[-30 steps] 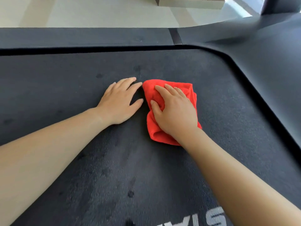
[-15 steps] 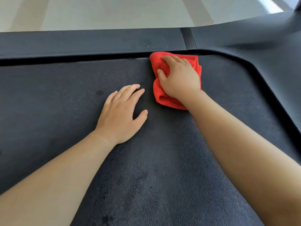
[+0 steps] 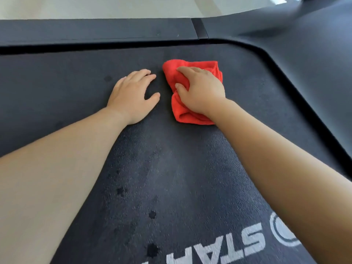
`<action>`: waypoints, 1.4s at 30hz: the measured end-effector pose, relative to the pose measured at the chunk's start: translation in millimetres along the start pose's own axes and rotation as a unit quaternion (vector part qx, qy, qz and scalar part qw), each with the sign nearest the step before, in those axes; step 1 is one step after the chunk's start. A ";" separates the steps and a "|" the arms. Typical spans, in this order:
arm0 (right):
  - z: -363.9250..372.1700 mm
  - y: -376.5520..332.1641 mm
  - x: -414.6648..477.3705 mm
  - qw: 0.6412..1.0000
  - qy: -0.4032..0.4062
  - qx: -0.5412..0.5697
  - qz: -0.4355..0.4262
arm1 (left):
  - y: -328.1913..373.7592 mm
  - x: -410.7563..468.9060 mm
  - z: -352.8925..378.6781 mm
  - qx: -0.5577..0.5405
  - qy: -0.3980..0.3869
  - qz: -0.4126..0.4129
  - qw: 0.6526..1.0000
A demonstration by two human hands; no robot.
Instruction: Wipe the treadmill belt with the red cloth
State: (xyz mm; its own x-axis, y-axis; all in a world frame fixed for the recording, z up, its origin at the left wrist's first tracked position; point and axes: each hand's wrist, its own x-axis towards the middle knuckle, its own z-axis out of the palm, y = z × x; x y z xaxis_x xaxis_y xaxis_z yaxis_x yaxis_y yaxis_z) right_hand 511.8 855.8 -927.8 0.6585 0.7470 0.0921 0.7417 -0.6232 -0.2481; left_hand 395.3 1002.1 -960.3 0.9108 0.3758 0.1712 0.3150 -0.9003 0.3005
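The cloth [image 3: 171, 73] lies on the treadmill belt [image 3: 171, 168], held under the right hand [image 3: 202, 88]. The left hand [image 3: 131, 96] rests on the belt just left of the cloth. Behind the belt runs the frame rail [image 3: 95, 29], behind that the floor [image 3: 95, 6].

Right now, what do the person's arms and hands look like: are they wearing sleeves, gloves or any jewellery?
Nothing is worn on them. Both forearms are bare as far as the view reaches, with no sleeve edge showing. The left hand and the right hand have no gloves, and no ring, watch or bracelet shows on the fingers or wrists.
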 end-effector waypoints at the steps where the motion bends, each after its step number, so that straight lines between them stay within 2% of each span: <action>1: -0.1 -2.8 -15.5 1.000 0.003 -0.001 -0.001 | 0.7 -2.9 -1.0 0.005 -0.005 -0.001 1.000; 5: -0.6 -17.6 -77.8 1.000 0.020 -0.003 0.004 | 7.1 -34.5 -3.8 0.023 -0.025 -0.013 0.999; 12: -1.2 -68.4 -196.8 1.000 -0.011 -0.005 -0.012 | 12.7 -166.1 -35.6 0.019 -0.108 0.022 0.994; 15: 3.9 -76.8 -222.4 0.999 -0.005 -0.018 -0.029 | 22.0 -203.2 -38.4 0.032 -0.103 0.010 0.994; 25: 8.5 -85.2 -143.5 0.999 -0.032 0.001 0.018 | 28.4 -212.3 -39.4 0.038 -0.069 -0.005 0.997; 29: 7.3 -86.5 -156.9 0.999 0.008 -0.033 0.004 | 29.4 -211.4 -40.4 0.034 -0.066 -0.011 0.997; 34: 5.1 -83.4 -173.4 0.998 0.006 -0.053 -0.011 | 30.3 -210.1 -41.1 0.029 -0.063 -0.008 0.998; 42: 15.1 -77.7 -143.4 1.000 0.017 -0.014 0.001 | 1.7 -161.2 -40.4 0.024 -0.060 -0.027 0.998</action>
State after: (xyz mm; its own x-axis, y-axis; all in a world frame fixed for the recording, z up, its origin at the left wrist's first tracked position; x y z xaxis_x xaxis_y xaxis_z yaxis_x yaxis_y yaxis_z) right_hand 357.8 800.6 -936.3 0.6637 0.7377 0.1241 0.7431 -0.6312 -0.2222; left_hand 238.2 948.9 -949.5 0.9163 0.3983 0.0420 0.3749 -0.8897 0.2605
